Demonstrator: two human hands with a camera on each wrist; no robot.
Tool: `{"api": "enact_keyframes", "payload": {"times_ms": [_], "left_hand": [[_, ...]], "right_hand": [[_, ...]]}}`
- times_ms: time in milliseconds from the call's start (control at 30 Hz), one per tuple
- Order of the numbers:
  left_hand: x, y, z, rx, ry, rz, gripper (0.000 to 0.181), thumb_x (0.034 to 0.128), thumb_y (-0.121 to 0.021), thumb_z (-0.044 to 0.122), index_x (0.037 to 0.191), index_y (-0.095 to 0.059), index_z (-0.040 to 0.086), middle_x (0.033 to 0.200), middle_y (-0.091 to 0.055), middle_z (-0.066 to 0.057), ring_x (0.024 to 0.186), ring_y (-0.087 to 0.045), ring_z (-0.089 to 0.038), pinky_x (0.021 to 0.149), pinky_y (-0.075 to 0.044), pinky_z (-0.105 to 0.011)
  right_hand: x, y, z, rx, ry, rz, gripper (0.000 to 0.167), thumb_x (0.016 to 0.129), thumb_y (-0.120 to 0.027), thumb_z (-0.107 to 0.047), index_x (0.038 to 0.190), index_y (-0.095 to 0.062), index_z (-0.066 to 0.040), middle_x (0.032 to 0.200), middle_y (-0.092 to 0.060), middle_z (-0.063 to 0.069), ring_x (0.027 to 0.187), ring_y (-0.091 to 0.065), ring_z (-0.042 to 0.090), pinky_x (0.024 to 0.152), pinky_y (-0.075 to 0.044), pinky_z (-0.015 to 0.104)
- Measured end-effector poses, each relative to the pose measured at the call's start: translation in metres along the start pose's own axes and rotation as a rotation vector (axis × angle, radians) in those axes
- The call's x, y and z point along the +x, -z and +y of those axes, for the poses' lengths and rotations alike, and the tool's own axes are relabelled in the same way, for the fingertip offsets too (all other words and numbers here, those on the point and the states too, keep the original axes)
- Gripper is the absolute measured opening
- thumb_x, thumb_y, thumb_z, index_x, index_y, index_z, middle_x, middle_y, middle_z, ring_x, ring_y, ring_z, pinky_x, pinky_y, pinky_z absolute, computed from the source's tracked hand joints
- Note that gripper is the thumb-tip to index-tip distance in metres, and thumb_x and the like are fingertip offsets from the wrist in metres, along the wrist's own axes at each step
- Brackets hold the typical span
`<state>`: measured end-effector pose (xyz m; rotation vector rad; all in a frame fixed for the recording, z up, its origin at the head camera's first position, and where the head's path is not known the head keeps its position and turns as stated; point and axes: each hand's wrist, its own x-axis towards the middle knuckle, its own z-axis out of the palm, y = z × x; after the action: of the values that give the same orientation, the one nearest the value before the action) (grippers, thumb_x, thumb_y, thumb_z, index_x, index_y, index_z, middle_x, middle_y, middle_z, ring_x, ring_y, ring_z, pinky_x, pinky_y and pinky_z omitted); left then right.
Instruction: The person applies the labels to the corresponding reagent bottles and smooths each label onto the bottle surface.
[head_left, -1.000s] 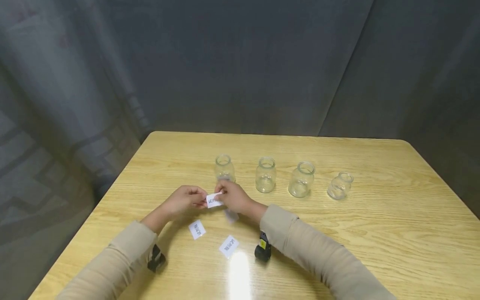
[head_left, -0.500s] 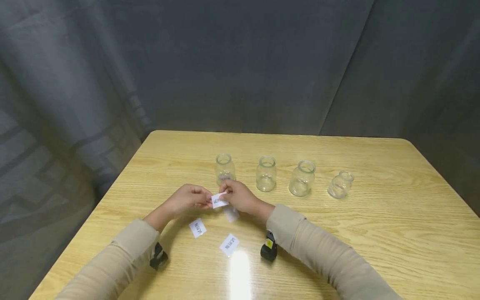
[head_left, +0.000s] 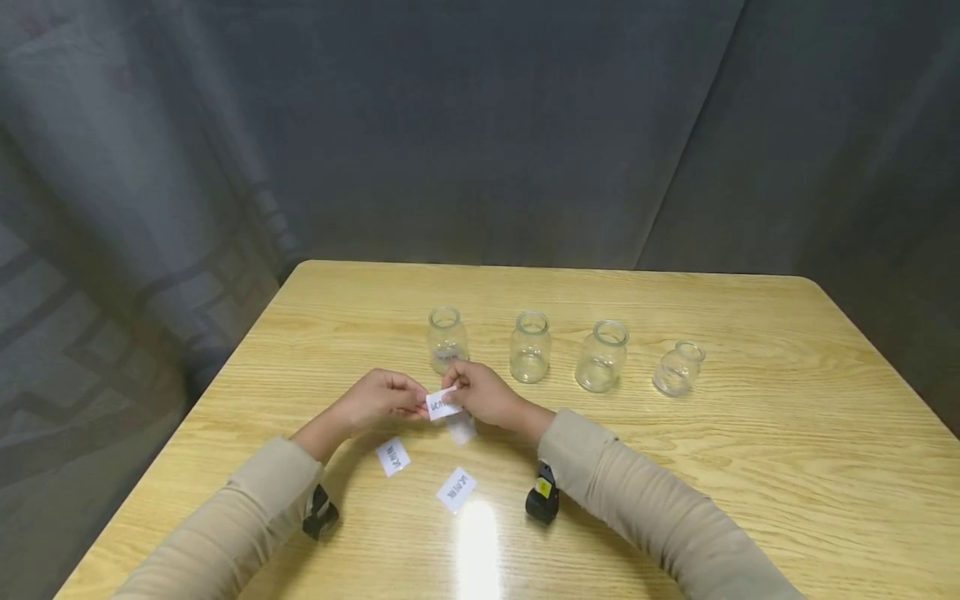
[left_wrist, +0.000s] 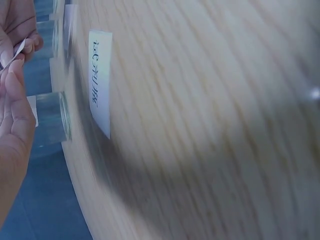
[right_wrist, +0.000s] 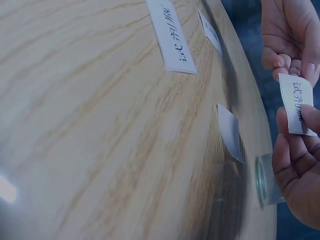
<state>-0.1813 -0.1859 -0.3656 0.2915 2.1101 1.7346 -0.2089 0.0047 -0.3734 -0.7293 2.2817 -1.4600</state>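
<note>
White label (right_wrist: 292, 92), right hand (head_left: 483, 396) pinching, left hand (head_left: 381, 397) pinching edge

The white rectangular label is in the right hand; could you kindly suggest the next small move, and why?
Perhaps peel off any backing: the right hand pinches the white rectangular label, the left hand touches its edge, and the leftmost clear glass jar bears another label.
</note>
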Motion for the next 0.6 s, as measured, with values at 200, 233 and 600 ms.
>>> {"api": "enact_keyframes", "payload": {"times_ms": [200, 233, 600], "left_hand": [[0.0017, -0.0022, -0.002, 0.009, -0.013, 0.003, 0.019, 0.0803, -0.052, -0.002, 0.092, -0.054, -0.017, 0.081, -0.062, -0.016, 0.073, -0.061, -0.019, 0.072, -0.049, -0.033], [0.0022, -0.0028, -0.0022, 0.004, -0.012, 0.007, 0.019, 0.0801, -0.052, -0.002, 0.092, -0.054, -0.017, 0.08, -0.062, -0.016, 0.073, -0.061, -0.019, 0.071, -0.049, -0.033], [0.006, -0.0067, -0.0044, -0.011, -0.017, 0.068, 0.017, 0.0786, -0.056, -0.001, 0.088, -0.054, -0.015, 0.077, -0.062, -0.013, 0.072, -0.06, -0.018, 0.074, -0.048, -0.035]], "right_hand": [[-0.0014, 0.0008, 0.0019, 0.024, 0.02, -0.007, 0.006, 0.081, -0.054, 0.001, 0.085, -0.051, 0.0, 0.064, -0.045, 0.003, 0.057, -0.043, 0.013, 0.048, -0.039, 0.02], [-0.0017, 0.0009, 0.002, 0.023, 0.024, -0.004, 0.006, 0.08, -0.055, 0.002, 0.084, -0.051, 0.001, 0.064, -0.045, 0.002, 0.057, -0.043, 0.012, 0.048, -0.039, 0.02], [-0.0014, 0.0005, 0.0044, 0.002, -0.005, 0.075, 0.01, 0.079, -0.058, -0.002, 0.087, -0.052, -0.001, 0.073, -0.05, 0.004, 0.062, -0.047, 0.012, 0.05, -0.044, 0.022]]}}
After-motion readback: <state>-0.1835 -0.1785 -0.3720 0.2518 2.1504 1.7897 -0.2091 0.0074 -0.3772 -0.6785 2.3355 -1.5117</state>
